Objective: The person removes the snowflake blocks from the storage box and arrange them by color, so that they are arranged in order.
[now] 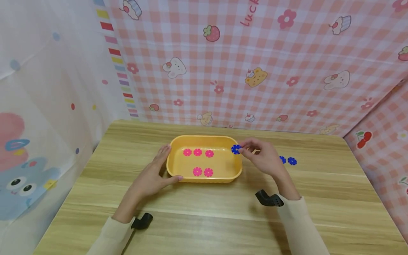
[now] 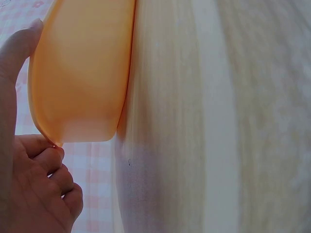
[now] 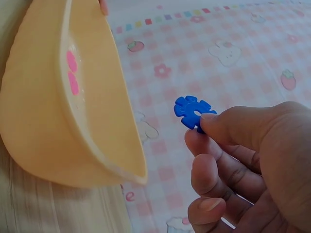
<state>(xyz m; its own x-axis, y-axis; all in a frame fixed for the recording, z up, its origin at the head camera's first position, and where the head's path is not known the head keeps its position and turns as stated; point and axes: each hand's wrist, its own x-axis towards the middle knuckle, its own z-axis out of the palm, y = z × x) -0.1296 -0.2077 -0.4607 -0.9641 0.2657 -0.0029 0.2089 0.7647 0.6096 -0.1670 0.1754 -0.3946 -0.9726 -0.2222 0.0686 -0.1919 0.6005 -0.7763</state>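
A yellow plastic tub [image 1: 220, 180] stands on the wooden table. In it lie several pink notched discs [image 1: 197, 152], flower-shaped, in two rows. My left hand [image 1: 152, 177] holds the tub's left end, thumb on the near rim and fingers at the far left side; the left wrist view shows the thumb and curled fingers against the orange-looking wall [image 2: 82, 73]. Above the tub's right rim, my right hand [image 1: 262, 156] pinches a blue notched disc [image 3: 187, 109] between thumb and forefinger. The other fingers of that hand are bent and hold nothing.
Two more blue discs [image 1: 292, 161] lie on the table to the right, one partly hidden by the right wrist. A pink checked cloth [image 1: 220, 63] hangs behind the table [image 1: 197, 219]. Black camera mounts [image 1: 269, 199] jut from both wrists.
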